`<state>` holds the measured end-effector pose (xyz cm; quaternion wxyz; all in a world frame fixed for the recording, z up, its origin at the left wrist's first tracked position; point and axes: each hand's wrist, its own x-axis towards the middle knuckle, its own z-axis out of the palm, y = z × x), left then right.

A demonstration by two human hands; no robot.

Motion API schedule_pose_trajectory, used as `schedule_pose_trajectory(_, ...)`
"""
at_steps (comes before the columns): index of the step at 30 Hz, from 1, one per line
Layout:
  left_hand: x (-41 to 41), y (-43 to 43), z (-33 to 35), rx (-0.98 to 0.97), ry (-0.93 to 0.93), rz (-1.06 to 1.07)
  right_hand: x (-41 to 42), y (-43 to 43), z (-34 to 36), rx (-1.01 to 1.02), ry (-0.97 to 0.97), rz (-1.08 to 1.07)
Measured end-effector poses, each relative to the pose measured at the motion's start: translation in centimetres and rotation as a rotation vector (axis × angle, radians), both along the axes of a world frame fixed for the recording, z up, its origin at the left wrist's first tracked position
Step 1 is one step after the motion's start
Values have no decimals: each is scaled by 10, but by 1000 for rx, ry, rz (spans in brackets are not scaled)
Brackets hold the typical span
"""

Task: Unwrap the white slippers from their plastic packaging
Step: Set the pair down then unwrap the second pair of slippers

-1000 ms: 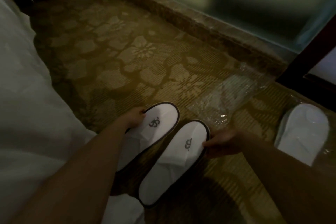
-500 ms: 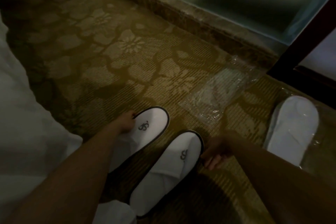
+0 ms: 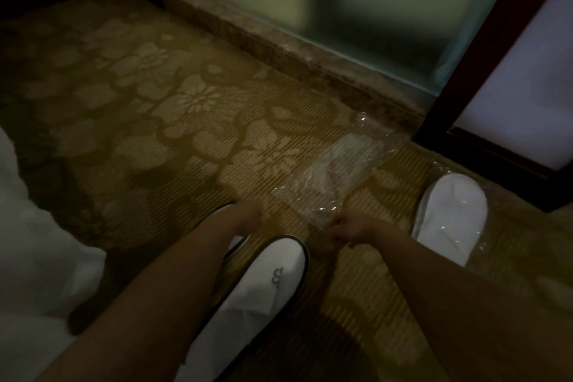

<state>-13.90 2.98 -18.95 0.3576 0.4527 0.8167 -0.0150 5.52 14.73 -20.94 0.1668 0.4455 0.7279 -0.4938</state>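
Unwrapped white slipper (image 3: 257,291), logo up, on floral carpet (image 3: 161,133) at 6 o'clock; its mate lies mostly hidden under the left hand (image 3: 248,215), grip indiscernible. Right hand (image 3: 350,231), fingers curled, pinches the empty plastic bag (image 3: 338,170) at its near edge. Wrapped slipper pair (image 3: 449,217) sits at 3 o'clock.

Two unwrapped slippers on a dim hotel carpet, a third pack waiting in its plastic.

We look down at our left hand (image 3: 248,215) resting over one white slipper (image 3: 231,242), mostly hidden beneath the forearm, while a second white slipper (image 3: 263,291) with dark trim and a small logo lies just beside it on the floral carpet (image 3: 155,139). Our right hand (image 3: 350,231), fingers curled, touches the near end of an empty clear plastic bag (image 3: 335,170). Further right, a wrapped pair of slippers (image 3: 451,215) sits in its packaging near a dark door frame (image 3: 483,49). White bedding (image 3: 37,257) fills the left edge.
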Motion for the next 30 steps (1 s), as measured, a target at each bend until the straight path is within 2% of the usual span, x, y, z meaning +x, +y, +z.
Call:
schedule_pose_trajectory(8, 104, 78, 8, 39, -60, -228, 82, 37, 29, -31, 35, -263)
schedule_pose_trajectory(18, 207, 134, -11, 30, -119, -312, 182, 83, 22, 133, -15, -513)
schedule_pose_trajectory(23, 229, 146, -29, 23, -185, -272, 215, 86, 15, 63, -5, -619)
schedule_pose_trajectory(26, 240, 149, -42, 45, -307, -231, 228, 85, 15, 13, -18, -611)
schedule_pose_trajectory(30, 256, 157, -51, 44, -358, -146, 234, 81, 18, -189, -15, -634)
